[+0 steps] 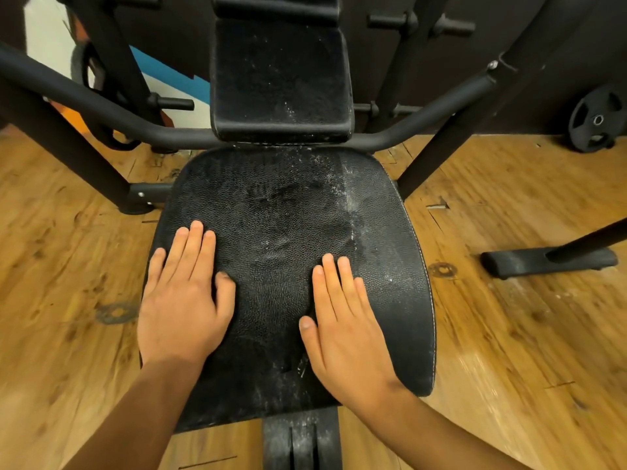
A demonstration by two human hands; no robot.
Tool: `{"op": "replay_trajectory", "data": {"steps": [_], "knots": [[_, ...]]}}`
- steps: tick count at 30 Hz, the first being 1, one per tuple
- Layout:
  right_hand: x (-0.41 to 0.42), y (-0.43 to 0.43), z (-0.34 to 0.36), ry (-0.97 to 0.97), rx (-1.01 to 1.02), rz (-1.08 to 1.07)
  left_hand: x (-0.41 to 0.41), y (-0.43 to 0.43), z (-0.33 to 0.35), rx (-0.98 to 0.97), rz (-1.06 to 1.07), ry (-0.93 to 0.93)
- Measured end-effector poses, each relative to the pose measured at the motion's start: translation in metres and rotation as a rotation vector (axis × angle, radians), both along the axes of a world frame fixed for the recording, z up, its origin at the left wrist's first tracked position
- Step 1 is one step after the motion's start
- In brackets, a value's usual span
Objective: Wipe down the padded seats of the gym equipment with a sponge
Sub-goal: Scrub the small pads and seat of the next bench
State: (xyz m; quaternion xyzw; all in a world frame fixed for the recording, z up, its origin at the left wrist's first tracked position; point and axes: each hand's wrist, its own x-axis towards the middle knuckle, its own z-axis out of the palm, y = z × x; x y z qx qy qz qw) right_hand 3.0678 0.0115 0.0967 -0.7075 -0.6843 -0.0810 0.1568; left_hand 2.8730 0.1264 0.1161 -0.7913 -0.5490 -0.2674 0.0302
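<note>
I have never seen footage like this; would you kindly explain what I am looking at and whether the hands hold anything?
This single picture comes from a camera worn on a person's head, looking down at their own hands. Before them is a gym machine's black padded seat, with its back pad behind, on a wooden floor. The left hand and right hand lie flat on the seat, fingers straight, holding nothing; no sponge is in view. Whitish dusty streaks mark the seat's right side, and a weight plate stands at the far right.
</note>
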Motion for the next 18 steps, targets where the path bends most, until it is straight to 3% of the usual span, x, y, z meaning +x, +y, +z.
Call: {"op": "replay_trajectory", "data": {"steps": [18], "knots": [[0.054, 0.184, 0.088, 0.153, 0.021, -0.136, 0.0, 0.001, 0.0, -0.013, -0.011, 0.023]]}}
